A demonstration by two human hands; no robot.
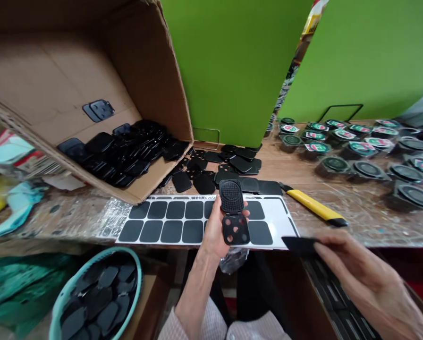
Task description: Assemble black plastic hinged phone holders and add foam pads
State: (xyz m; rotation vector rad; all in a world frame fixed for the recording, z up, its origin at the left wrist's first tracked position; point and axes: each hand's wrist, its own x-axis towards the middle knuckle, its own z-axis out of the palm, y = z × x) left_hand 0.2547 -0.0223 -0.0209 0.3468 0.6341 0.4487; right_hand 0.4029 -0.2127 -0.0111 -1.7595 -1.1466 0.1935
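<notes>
My left hand point(215, 231) grips a small black hinged plastic case point(232, 196) that is opened out flat. Its upper half is textured with a round outline, and its lower half has several holes. Beneath it on the table lies a white sheet point(277, 215) with rows of black rounded-square stickers point(171, 231). To the right, my right hand point(353, 269) pinches a thin dark flat piece point(298, 245), slightly blurred, at the table's front edge. Below that hand is a box point(334, 288) of dark flat pieces, partly hidden by the hand.
A tilted cardboard box point(169, 61) holds many black plastic pieces point(126, 151); more lie loose point(204, 182) behind the sheet. A yellow utility knife point(312, 205) rests right of the sheet. Clear lidded containers point(367, 167) stand back right. A teal basket point(139, 271) of black pieces is lower left.
</notes>
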